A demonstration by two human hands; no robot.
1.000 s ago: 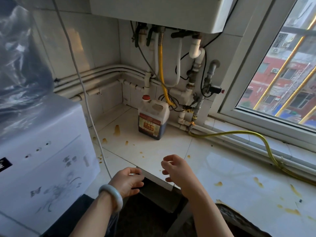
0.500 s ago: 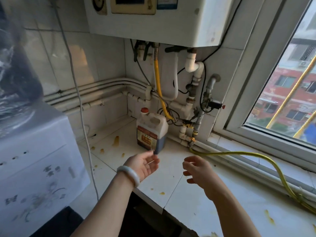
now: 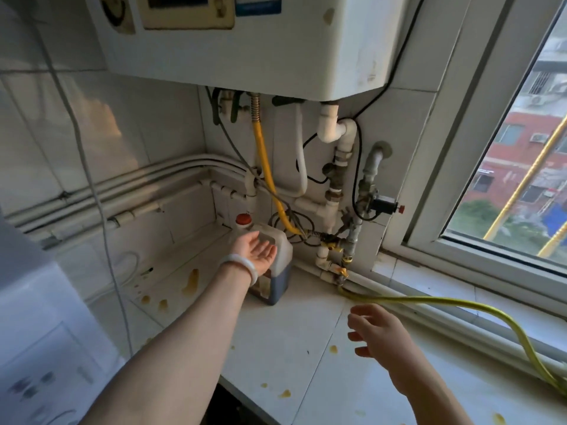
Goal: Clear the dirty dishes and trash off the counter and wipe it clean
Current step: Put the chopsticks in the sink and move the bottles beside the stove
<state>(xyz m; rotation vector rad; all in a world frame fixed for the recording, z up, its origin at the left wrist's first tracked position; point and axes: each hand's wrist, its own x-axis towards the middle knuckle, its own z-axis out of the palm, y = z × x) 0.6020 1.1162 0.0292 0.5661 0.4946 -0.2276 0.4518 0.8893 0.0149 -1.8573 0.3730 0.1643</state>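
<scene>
White surface [image 3: 306, 329] has yellow spots [image 3: 190, 280]. In the back corner stands a jug [image 3: 283, 256] with a red cap [image 3: 244, 218]; its label cannot be read. The left hand [image 3: 257, 250] is spread, palm up, by the jug. The right hand [image 3: 377, 332] hangs loose, holding nothing.

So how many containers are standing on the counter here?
1: a red-capped jug in the corner below the heater, partly behind the left hand. Parts of the counter lie out of frame and may hold more.
</scene>
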